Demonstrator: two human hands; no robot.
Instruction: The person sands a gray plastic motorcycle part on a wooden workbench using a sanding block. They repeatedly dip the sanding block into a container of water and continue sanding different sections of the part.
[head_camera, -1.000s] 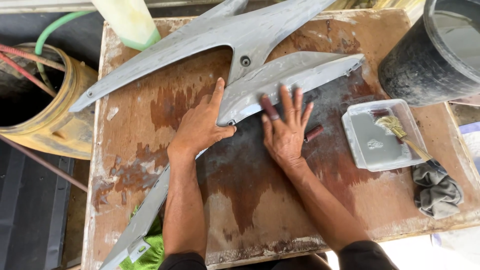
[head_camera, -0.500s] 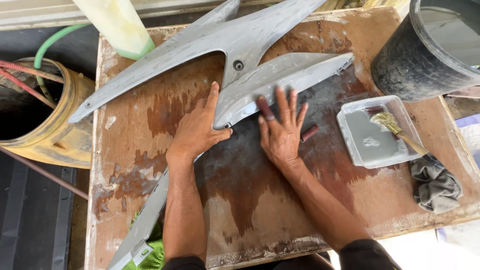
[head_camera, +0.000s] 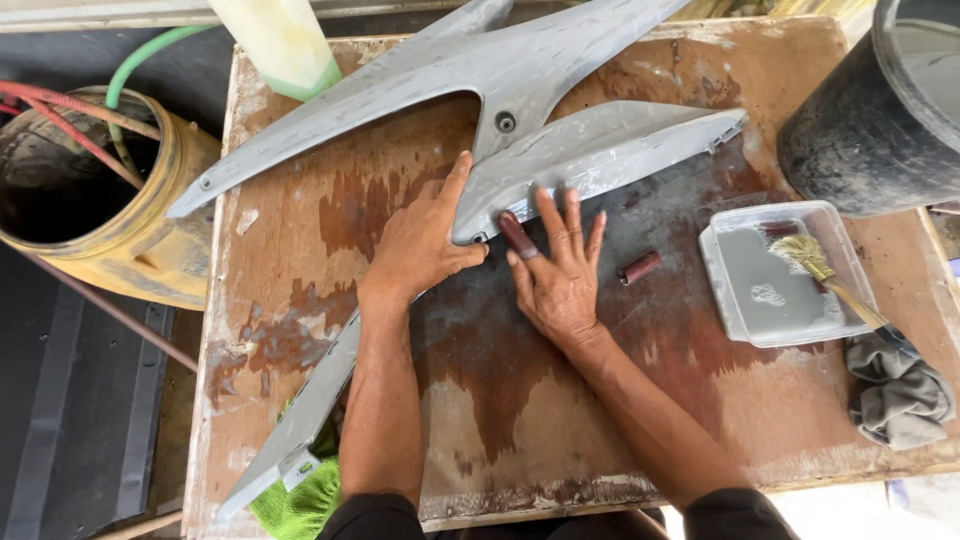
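- The left hand (head_camera: 420, 245) lies flat and open on the wooden table (head_camera: 560, 400), fingers pointing up along the near edge of a grey plastic panel (head_camera: 600, 150); its thumb reaches to the panel's lower left tip. It presses rather than clamps.
- The right hand (head_camera: 555, 275) is spread open, palm down, fingertips resting on the same panel's lower edge. The forefinger wears a dark red-brown wrap, perhaps a strip of sanding paper; nothing is gripped.
- That panel lies across the upper middle of the table, its far end pointing right toward a black bucket (head_camera: 880, 110).
- A larger grey forked panel (head_camera: 450, 85) sits behind it, touching or overlapping it near a bolt hole.
- A small red-brown roll (head_camera: 640, 267) rests on the table just right of the right hand.
- Further right, a clear tray of grey liquid (head_camera: 780, 280) holds a brush (head_camera: 825, 275); a grey rag (head_camera: 900, 390) lies beside it.
- A third long grey strip (head_camera: 300, 420) runs under the left forearm toward the near left corner.
- A yellow drum (head_camera: 150, 240) stands left of the table.
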